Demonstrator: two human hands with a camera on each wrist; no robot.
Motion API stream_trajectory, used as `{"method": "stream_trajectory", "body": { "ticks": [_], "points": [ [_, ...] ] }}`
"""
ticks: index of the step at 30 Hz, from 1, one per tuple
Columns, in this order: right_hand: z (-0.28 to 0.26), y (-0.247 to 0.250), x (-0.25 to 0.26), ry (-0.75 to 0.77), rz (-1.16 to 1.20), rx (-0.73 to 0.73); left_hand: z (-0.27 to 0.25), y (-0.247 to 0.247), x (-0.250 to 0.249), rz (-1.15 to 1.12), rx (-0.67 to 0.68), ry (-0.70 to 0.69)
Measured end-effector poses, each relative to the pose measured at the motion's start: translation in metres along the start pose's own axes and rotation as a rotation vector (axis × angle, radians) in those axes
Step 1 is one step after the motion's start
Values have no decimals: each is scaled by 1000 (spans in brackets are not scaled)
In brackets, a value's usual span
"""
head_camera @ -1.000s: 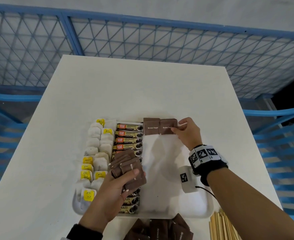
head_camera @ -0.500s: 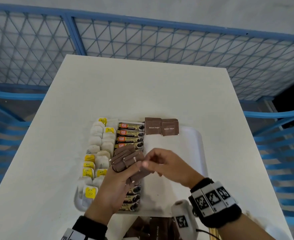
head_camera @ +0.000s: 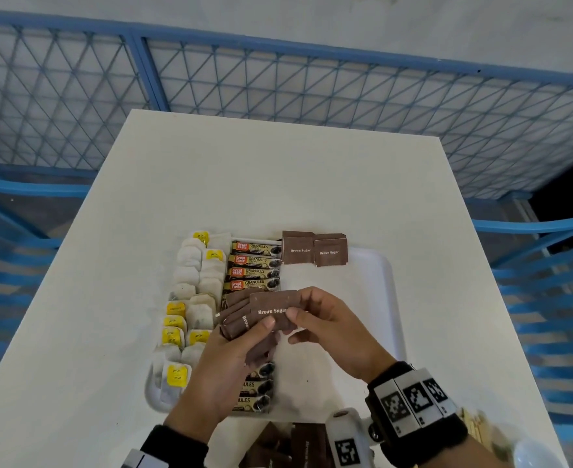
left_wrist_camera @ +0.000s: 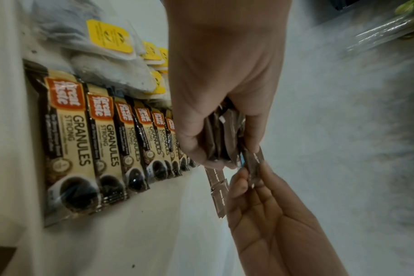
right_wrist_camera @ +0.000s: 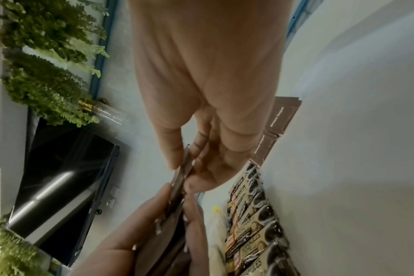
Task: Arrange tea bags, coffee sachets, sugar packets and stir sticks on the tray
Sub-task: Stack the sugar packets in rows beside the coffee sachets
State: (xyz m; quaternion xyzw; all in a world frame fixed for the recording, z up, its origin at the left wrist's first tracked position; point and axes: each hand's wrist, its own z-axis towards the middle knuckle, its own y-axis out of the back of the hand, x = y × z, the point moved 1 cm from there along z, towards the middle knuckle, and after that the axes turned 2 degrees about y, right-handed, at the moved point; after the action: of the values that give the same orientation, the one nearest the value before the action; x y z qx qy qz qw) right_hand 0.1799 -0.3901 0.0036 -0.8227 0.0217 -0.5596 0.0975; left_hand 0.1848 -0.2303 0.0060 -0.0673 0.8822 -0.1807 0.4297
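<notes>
Nearest the body, at the table's [head_camera: 116, 231] near edge: a loose heap of brown sugar packets [head_camera: 288, 447], part hidden behind the right wrist, and pale stir sticks [head_camera: 474, 423] blurred beside the right forearm.

Just beyond, over the white tray [head_camera: 384, 285]: left hand [head_camera: 224, 363] curled around a fanned stack of sugar packets [head_camera: 236, 319], thumb pressed on top. Right hand [head_camera: 332, 332] meeting it, thumb and forefinger pinching the top packet [head_camera: 273, 307], printed "Brown Sugar", at its right edge. Packet touched by both hands at once; remaining right fingers loosely bent below it. Same pinch seen edge-on from the right wrist [right_wrist_camera: 182, 175] and from the left wrist [left_wrist_camera: 254, 164].

On the tray, under and beside the left hand: a column of coffee sachets [head_camera: 256, 265] lying flat side by side, marked "GRANULES", running from the near rim to the far rim, the middle ones covered by the hand. Left of them, along the tray's left side: tea bags [head_camera: 190, 265] with yellow tags, overlapping in two rough columns.

Farther out, at the tray's far edge, right of the coffee column: two sugar packets [head_camera: 313, 249] laid flat, side by side, edges touching or slightly overlapping. Tray floor right of the coffee bare between these two and the hands.

Beyond the table: blue mesh fencing [head_camera: 312, 89].
</notes>
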Motion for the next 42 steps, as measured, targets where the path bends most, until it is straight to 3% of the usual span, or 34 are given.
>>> {"method": "stream_trajectory", "body": {
  "ticks": [5,9,15,24,34,42],
  "points": [
    [3,2,-1,13,1,-36,2,3,1,-35,-20,27],
    [19,20,-4,9,21,-239,4,8,4,-85,-70,98],
    [59,49,-14,15,-251,-538,1,8,9,-145,-100,157],
    [91,50,-17,109,-526,-568,2,12,12,-96,-106,139],
    [97,49,-23,139,-622,-629,1,13,13,-64,-68,74],
    [81,38,-25,266,-669,-681,2,11,11,-59,-72,24]
  ]
}}
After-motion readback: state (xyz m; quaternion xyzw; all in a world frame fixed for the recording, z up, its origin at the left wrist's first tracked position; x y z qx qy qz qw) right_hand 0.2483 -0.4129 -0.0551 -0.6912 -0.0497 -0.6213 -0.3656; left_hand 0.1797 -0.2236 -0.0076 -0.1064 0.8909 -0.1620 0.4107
